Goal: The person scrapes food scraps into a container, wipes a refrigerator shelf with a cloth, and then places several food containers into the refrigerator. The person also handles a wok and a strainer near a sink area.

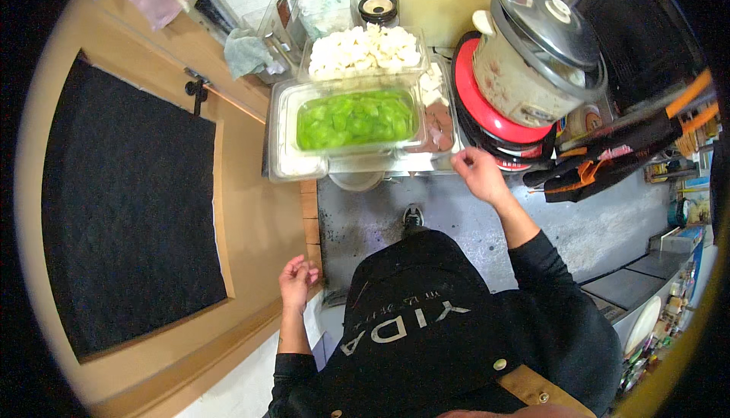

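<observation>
My left hand [297, 281] hangs beside the tan door, fingers loosely curled and slightly apart, with nothing visible in it. Bent fingers bring the thumb and forefinger of my right hand [480, 177] close together at the near right corner of the counter; whether they touch or pinch anything there I cannot tell. Left of it, a clear plastic container of green sliced vegetable pieces [356, 120] rests above other containers. Behind it is a clear container of white cauliflower-like florets [365, 50]. Reddish-brown slices [438, 127] and white pieces [432, 83] fill a container at the right.
A rice cooker [522, 70] with a glass lid stands on a red-topped round stack [485, 95]. The door [262, 230] with a black panel flanks my left. Black-and-orange items [604, 161] jut out at right. A shoe [413, 215] shows on the grey floor [456, 230].
</observation>
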Available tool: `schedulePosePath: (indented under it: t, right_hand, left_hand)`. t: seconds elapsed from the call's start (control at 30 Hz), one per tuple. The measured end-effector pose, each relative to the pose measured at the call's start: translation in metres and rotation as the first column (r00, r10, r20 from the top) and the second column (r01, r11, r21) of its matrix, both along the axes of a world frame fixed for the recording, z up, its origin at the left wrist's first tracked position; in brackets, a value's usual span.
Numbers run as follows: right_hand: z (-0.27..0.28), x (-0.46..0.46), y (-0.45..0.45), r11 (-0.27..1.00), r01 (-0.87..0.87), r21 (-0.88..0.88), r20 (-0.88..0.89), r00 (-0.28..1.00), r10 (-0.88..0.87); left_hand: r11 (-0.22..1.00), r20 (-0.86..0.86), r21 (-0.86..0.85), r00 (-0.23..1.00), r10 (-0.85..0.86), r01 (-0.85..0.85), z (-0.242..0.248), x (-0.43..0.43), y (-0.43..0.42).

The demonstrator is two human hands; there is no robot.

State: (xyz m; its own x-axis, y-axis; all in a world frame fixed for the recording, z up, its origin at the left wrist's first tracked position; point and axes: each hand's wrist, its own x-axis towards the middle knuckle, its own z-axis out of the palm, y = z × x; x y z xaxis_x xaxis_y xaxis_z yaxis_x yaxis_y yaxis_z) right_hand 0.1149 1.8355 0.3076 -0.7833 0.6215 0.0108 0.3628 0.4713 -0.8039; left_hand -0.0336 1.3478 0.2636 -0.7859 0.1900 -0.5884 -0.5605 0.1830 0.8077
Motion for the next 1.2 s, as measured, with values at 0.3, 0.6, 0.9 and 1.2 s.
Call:
schedulePosePath:
  t: [0.3, 0.6, 0.9, 1.2]
  right_hand:
    - [0.022, -0.176, 0.128, 0.982, 0.176, -0.069, 0.047, 0.984, -0.173]
    - [0.016, -0.249, 0.163, 0.959, 0.243, -0.148, 0.326, 0.927, -0.184]
    - [0.026, -0.27, 0.181, 0.802, 0.271, -0.532, 0.209, 0.96, -0.185]
    - [0.095, -0.269, 0.185, 0.97, 0.239, -0.034, 0.313, 0.925, -0.217]
  left_hand:
    - [0.984, -0.356, 0.069, 0.925, -0.129, 0.164, 0.054, -0.155, 0.122]
    - [0.94, -0.396, -0.011, 0.862, -0.316, 0.34, 0.06, -0.289, 0.207]
    - [0.86, -0.339, -0.048, 0.801, -0.493, 0.508, 0.062, -0.332, 0.238]
    - [0.88, -0.428, 0.013, 0.798, -0.423, 0.474, 0.072, -0.361, 0.249]
